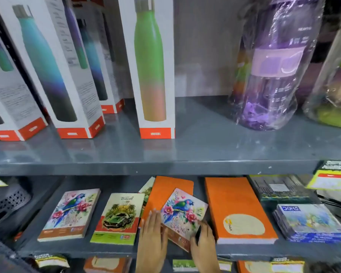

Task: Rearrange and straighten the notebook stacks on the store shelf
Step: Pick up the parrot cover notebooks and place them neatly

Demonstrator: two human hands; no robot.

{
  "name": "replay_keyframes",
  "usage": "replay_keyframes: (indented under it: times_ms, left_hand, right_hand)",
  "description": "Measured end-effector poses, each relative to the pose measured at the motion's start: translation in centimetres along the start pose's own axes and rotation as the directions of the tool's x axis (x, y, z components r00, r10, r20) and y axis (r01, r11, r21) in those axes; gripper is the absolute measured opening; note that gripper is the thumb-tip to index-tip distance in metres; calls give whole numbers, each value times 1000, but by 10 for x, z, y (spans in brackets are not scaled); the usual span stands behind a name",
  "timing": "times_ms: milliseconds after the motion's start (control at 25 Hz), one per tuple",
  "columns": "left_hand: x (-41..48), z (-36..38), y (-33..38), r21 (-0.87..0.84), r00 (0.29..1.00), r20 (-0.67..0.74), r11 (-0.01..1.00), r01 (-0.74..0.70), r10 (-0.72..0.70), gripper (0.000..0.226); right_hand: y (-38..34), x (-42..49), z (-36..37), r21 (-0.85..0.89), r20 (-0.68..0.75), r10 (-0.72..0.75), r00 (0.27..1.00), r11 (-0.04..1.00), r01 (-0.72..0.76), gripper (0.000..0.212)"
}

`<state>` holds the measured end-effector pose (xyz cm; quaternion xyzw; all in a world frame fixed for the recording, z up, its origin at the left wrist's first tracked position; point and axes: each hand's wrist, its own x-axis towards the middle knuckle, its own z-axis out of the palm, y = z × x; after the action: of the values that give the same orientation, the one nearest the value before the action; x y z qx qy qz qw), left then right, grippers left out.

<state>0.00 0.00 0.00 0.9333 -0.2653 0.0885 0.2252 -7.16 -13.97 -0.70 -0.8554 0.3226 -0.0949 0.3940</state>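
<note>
On the lower shelf [83, 248] a small parrot-cover notebook [182, 214] lies tilted across an orange notebook [165, 191]. My right hand [204, 245] grips the parrot notebook's lower right corner. My left hand [153, 235] rests flat with fingers together on the orange notebook, touching the parrot notebook's left edge. Left of them lie a stack with the same parrot cover [71, 212] and a stack with a green car cover [119, 215]. A thick orange notebook stack [236, 207] sits to the right.
Blue-covered packs [311, 223] and a dark book stack [280, 189] fill the shelf's right end. A black perforated basket [7, 201] stands at the left. The upper shelf [205, 154] carries boxed bottles [155, 66] and a wrapped purple bottle [272, 75]. Price tags hang off shelf edges.
</note>
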Motion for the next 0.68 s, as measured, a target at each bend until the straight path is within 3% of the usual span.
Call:
replay_keyframes:
  times_ms: [40, 120, 200, 320, 520, 680]
  left_hand:
    - [6, 7, -7, 11, 999, -52, 1000, -10, 11, 68]
    - [18, 14, -11, 3, 996, -11, 996, 87, -87, 61]
    - [30, 17, -11, -47, 964, 173, 976, 215, -203, 57]
    - [35, 19, 0, -39, 916, 269, 947, 318, -296, 62]
    - [39, 12, 12, -107, 878, 195, 880, 463, -438, 51]
    - [49, -4, 5, -217, 796, 260, 771, 599, -546, 32]
  right_hand:
    - [0, 6, 4, 26, 5, 46, 999, 999, -46, 54]
    - [-7, 12, 5, 71, 46, 129, 991, 989, -132, 59]
    - [-12, 17, 11, 137, 60, 163, 985, 976, -170, 62]
    - [-18, 21, 14, 287, 19, 241, 970, 928, -237, 52]
    - [-19, 29, 5, 589, 60, 324, 944, 752, -296, 33]
    - [-30, 32, 1, 700, 11, 410, 912, 648, -300, 31]
